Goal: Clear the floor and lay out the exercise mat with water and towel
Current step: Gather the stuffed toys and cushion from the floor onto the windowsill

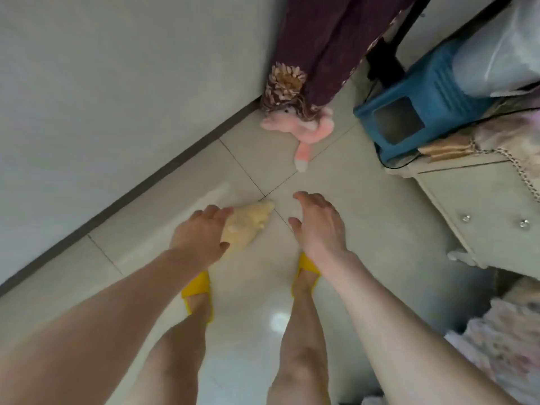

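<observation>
A pale yellow plush toy (248,223) lies on the light tiled floor (336,182) just ahead of my feet. My left hand (201,232) hovers over its near end with fingers spread, partly covering it; contact cannot be told. My right hand (318,220) is open in the air to the toy's right, holding nothing. Farther away, a pink plush toy (304,130) lies on the floor by the foot of a dark purple curtain (324,51). No mat, water or towel is in view.
A white wall with a dark skirting board (122,197) runs along the left. A blue plastic stool (415,115) with a black cable stands at the upper right. A cream cabinet with crystal knobs (473,211) stands on the right. I wear yellow slippers (198,290).
</observation>
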